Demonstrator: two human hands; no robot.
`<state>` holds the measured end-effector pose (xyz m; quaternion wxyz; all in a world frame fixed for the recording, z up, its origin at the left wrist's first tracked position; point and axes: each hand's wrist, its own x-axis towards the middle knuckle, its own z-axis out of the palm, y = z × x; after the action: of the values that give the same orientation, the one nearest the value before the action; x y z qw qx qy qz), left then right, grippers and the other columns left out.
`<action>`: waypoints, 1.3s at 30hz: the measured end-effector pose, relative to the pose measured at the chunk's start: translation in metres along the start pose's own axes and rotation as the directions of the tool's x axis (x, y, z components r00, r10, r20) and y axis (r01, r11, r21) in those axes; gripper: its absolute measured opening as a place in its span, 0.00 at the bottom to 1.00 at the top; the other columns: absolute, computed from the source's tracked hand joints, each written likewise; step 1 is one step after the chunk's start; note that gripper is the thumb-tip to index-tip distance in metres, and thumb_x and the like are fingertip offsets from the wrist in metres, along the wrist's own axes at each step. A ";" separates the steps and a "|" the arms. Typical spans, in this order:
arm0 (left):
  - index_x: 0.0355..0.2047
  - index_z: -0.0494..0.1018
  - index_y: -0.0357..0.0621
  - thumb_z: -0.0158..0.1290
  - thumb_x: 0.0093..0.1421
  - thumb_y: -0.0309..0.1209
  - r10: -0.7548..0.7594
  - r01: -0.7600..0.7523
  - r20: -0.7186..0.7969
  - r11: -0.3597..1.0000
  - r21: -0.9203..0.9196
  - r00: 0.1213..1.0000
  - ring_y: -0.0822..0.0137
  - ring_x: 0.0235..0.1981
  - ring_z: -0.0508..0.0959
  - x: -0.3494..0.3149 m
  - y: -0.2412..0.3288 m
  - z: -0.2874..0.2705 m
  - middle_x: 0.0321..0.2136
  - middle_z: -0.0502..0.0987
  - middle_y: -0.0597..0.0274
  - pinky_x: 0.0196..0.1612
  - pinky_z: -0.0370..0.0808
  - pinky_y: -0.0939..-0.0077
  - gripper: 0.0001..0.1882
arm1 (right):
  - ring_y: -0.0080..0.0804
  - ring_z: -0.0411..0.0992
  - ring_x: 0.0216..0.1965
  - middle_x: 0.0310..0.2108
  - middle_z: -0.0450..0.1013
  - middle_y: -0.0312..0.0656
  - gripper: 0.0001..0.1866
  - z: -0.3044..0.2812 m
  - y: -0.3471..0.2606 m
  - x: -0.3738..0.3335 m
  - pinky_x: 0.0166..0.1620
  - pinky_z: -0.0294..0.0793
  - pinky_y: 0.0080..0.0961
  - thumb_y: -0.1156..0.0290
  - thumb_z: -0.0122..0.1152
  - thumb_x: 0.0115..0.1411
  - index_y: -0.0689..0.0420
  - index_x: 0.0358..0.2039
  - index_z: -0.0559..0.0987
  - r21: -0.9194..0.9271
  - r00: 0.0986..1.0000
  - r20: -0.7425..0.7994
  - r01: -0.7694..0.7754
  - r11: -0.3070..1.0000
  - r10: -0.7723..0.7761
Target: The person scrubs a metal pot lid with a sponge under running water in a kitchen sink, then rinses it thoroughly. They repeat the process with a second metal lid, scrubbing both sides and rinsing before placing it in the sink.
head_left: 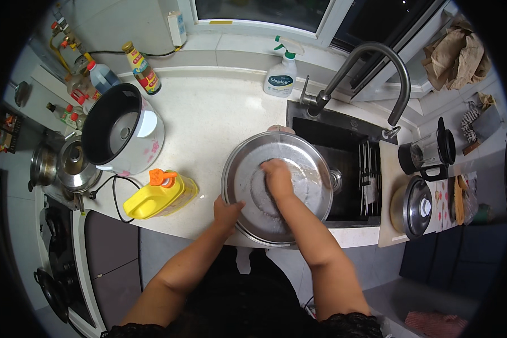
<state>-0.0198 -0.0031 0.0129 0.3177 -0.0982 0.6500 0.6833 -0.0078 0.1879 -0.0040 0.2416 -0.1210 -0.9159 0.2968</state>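
A large, round, shallow steel basin (pixel 245 163) rests at the front edge of the counter, overlapping the left side of the sink. My left hand (pixel 228 214) grips its near-left rim, thumb over the edge. Inside it, my right hand (pixel 277 177) presses down on the metal with curled fingers. Whatever those fingers hold, if anything, is hidden under the hand. A whitish, wet-looking film streaks the basin's inner surface. Just behind the far rim, a small pinkish thing (pixel 281 129) peeks out, mostly covered.
Left of the basin stand a yellow jug with an orange cap (pixel 162 194) and a large dark-lined pot (pixel 118 127). A spray bottle (pixel 281 76) is behind. The dark sink (pixel 349 208), arched faucet (pixel 388 53), blender (pixel 428 152) and lidded pot (pixel 411 208) lie right.
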 end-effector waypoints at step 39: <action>0.47 0.65 0.30 0.51 0.51 0.16 -0.043 -0.030 0.401 0.984 0.175 0.915 0.60 0.39 0.76 -0.016 0.019 0.095 0.40 0.74 0.50 0.45 0.74 0.66 0.21 | 0.47 0.73 0.35 0.29 0.76 0.49 0.04 -0.111 0.070 -0.006 0.41 0.73 0.38 0.76 0.59 0.50 0.60 0.26 0.81 -0.114 0.905 -0.312 -0.338 0.934 0.289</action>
<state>0.0085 0.0836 0.0505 0.4546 0.0712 0.6285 0.6271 0.0600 0.2948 0.0301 0.3113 -0.3288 -0.8605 0.2336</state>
